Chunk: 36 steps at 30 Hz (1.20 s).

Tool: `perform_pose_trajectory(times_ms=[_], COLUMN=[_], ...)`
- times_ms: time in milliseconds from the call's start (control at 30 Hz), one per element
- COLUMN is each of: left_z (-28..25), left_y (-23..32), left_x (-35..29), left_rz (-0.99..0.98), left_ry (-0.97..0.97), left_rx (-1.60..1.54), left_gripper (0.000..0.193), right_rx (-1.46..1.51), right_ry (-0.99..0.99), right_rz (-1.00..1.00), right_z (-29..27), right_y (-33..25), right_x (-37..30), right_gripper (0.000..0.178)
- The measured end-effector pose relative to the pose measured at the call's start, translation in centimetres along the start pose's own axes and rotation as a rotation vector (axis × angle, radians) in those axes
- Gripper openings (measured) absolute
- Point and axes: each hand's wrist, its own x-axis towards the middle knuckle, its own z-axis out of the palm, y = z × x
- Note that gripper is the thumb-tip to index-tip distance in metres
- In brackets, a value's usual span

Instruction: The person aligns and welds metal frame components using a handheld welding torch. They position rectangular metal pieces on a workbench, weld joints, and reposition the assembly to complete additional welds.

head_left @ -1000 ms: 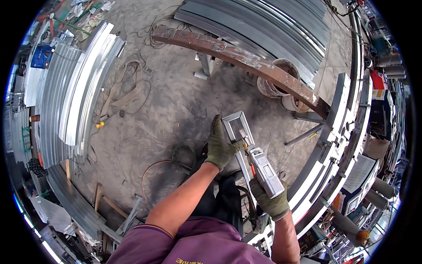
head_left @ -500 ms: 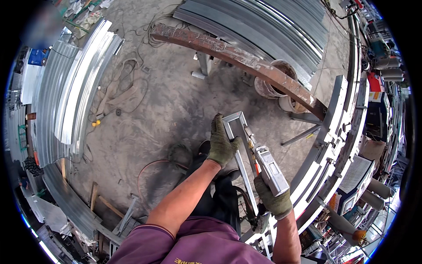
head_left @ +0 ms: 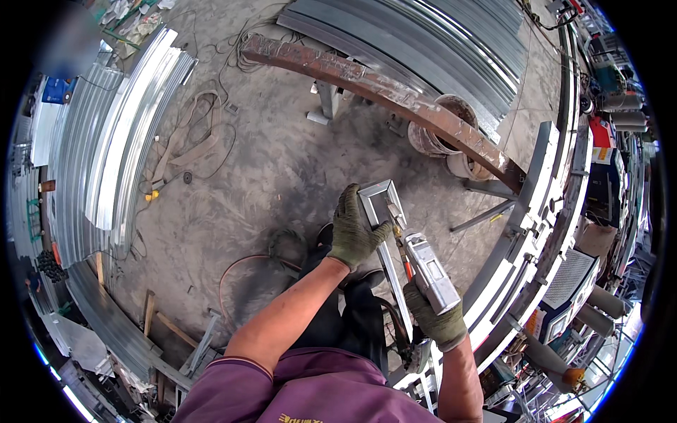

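Note:
My left hand [head_left: 352, 231], in a dark green work glove, grips one long side of a narrow frame [head_left: 376, 189] of silver square tube. Its fingers lie along the outer side and its thumb reaches over the tube. In my gloved right hand [head_left: 438, 321] is a boxy silver welding gun [head_left: 431, 271]. The gun's slim nozzle [head_left: 398, 224] lies close to the inside of the frame's far end; whether it touches the metal I cannot tell. My right palm hides the gun's handle.
A rusty brown beam [head_left: 381, 88] crosses ahead, with dirty buckets [head_left: 430, 137] under it. Stacked silver sheet profiles lie at the left [head_left: 106, 155] and beyond the beam [head_left: 395, 35]. Long metal rails [head_left: 525, 233] run along the right. A hose [head_left: 229, 271] lies on the floor near my feet.
The welding gun and my right hand have shifted slightly left. My left hand stays on the frame, its thumb a little farther right.

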Motion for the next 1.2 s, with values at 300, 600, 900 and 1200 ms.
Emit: perform_pose_trajectory(times_ms=[300,600,900,1200], left_z=[-0.5,-0.1,0.8,0.9], left_y=[0.1,-0.4,-1.3,-1.1], left_x=[0.3,0.6,0.4,0.3], left_rz=[0.057,0.112,0.165,0.145], left_ry=[-0.030,-0.024,0.031,0.019], left_rx=[-0.060,-0.062,0.041,-0.058], left_gripper=[0.101,0.096,0.092,0.090], right_rx=[-0.017,-0.072,-0.019,-0.023], right_ry=[0.031,-0.025,-0.035,-0.054], right_rz=[-0.050,-0.039,0.042,0.090], right_z=[0.9,0.6,2.1,3.2], right_y=[-0.3,-0.6,-0.5,-0.9], right_x=[0.1,0.7,0.7,0.7], right_gripper=[0.030,0.030,0.033,0.033])
